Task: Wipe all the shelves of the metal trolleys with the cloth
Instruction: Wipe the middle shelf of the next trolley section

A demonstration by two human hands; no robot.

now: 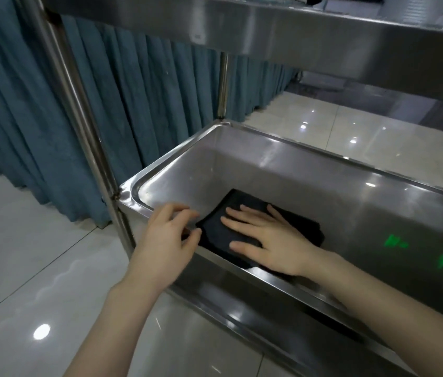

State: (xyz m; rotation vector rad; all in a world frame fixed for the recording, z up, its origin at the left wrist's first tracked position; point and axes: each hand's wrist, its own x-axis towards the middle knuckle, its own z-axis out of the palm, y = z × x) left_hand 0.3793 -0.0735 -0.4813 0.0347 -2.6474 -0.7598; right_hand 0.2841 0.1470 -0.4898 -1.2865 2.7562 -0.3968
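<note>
My right hand (263, 236) presses flat, fingers straight, on the cloth (214, 227) at the lower shelf's (310, 170) near-left corner, the shelf's length stretching rightward; my left hand (170, 232) hovers beside it, loosely curled, empty.

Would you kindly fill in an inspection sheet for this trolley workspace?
Surface: lower shelf, steel, green light marks on it.
Job's things: dark cloth lies on the lower shelf, near its left end.
Clutter: nothing seen.
Hands: right hand presses flat on the cloth; left hand curled at its edge, grip unclear.
Cables: nothing seen.
Surroundings: upper shelf above, blue curtain behind, glossy tiled floor.
</note>
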